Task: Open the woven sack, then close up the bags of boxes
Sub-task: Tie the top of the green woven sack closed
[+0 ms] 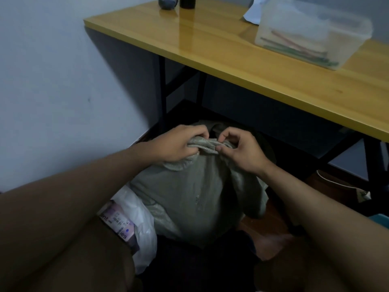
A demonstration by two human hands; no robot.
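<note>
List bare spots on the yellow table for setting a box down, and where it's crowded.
Free: the long stretch of yellow table between the dark bottle at the far edge and the clear plastic tub, plus the near strip right of the tub. Crowded: under the table, where the left hand and right hand grip the woven sack, white bag alongside.

Both hands met at the gathered mouth of a grey-green woven sack (195, 192) standing on the floor under a yellow-topped table (263, 66): the left hand (174, 145) gripped the bunched fabric from nine o'clock, and the right hand (240, 150) pinched it from three o'clock. At the sack's eight o'clock, touching it, lay a white plastic bag (140, 213) with a purple printed box (120, 225) showing inside. On the tabletop at one o'clock stood a translucent plastic container (311, 32) holding thin coloured sticks.
</note>
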